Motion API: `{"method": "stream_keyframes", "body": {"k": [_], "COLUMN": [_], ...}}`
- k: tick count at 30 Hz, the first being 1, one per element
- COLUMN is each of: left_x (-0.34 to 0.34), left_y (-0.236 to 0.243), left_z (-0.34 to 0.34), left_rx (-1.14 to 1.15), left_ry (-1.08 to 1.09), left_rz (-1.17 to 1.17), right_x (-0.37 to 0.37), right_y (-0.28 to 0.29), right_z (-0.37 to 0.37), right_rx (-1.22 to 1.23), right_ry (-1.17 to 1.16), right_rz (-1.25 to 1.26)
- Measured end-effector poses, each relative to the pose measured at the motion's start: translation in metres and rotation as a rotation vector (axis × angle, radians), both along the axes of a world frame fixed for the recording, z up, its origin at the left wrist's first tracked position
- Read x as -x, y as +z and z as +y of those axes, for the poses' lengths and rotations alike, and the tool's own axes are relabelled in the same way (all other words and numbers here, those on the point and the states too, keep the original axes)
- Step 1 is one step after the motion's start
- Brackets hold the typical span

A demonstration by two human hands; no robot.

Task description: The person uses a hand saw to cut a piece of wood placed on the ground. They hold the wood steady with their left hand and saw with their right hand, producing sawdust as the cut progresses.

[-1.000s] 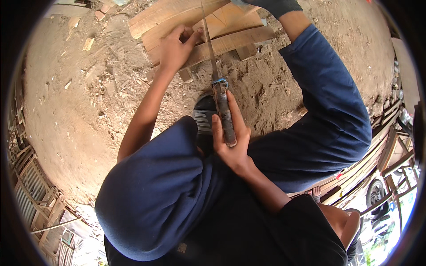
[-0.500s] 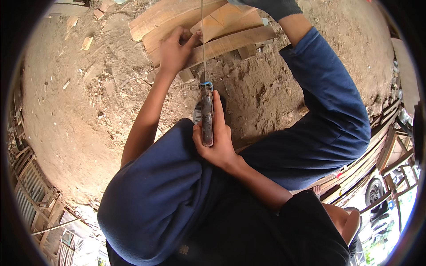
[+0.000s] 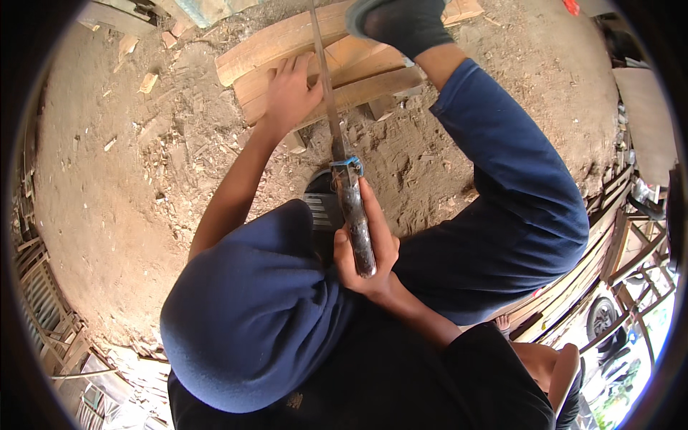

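Note:
My right hand [image 3: 373, 252] is closed around the dark, worn handle of a handsaw [image 3: 356, 226]. Blue binding wraps the top of the handle, and the long narrow blade points away from me, tilted slightly left. On the wooden boards [image 3: 276, 46], just left of the blade, my left hand [image 3: 290, 93] lies with its fingers stretched out and thumb apart. The blade crosses over the boards; whether it touches them, I cannot tell. My right foot [image 3: 408, 25], in a dark sock and sandal, rests at the boards' right side.
Small wooden blocks [image 3: 380, 109] lie under the near board. Around them is bare dirt scattered with wood chips [image 3: 148, 83]. My other sandalled foot [image 3: 322, 204] shows below the saw. Stacked planks [image 3: 573, 287] and a wheel [image 3: 602, 319] are at the right; another person's arm [image 3: 562, 376] shows lower right.
The saw has come back toward me, its handle lower and further right, its blade more tilted. My left hand's fingers, bent at the board's edge before, are now laid out flatter.

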State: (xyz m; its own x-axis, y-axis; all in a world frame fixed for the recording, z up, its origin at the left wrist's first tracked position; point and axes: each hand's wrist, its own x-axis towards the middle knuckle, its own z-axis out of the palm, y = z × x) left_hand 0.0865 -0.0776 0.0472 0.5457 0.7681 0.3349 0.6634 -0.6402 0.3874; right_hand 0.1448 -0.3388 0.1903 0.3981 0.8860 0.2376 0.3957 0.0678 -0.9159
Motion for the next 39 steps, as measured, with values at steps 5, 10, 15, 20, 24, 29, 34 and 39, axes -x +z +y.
{"method": "stream_keyframes", "body": {"k": [5,10,15,20,24,29,34,39], "left_x": [-0.043,-0.055,-0.055,-0.038,-0.036,-0.002,0.009,0.026], "left_y": [0.014,-0.001,0.001,0.011,0.025,0.014,0.026,0.02], "left_z": [0.023,0.032,0.009,0.007,-0.004,-0.006,-0.016,-0.013], "left_rx": [0.061,0.076,-0.03,-0.041,0.268,0.194,0.258,0.293], "left_ry": [-0.002,0.025,0.084,0.153,0.314,0.447,0.413,0.374], "left_rz": [0.193,0.174,0.007,-0.055,-0.097,-0.018,0.0,-0.055], "right_x": [0.005,0.002,0.003,0.004,0.006,0.005,0.007,0.004], "right_y": [0.016,0.02,0.022,0.025,0.02,0.022,0.009,0.002], "right_z": [-0.016,-0.03,-0.032,-0.037,-0.035,-0.03,-0.023,-0.014], "right_rx": [0.004,0.084,0.06,0.04,0.018,0.049,0.034,0.112], "right_ry": [-0.027,-0.065,-0.112,-0.019,0.018,0.063,0.024,0.066], "right_rz": [0.08,0.162,0.183,0.141,0.129,0.161,0.134,0.161]}}
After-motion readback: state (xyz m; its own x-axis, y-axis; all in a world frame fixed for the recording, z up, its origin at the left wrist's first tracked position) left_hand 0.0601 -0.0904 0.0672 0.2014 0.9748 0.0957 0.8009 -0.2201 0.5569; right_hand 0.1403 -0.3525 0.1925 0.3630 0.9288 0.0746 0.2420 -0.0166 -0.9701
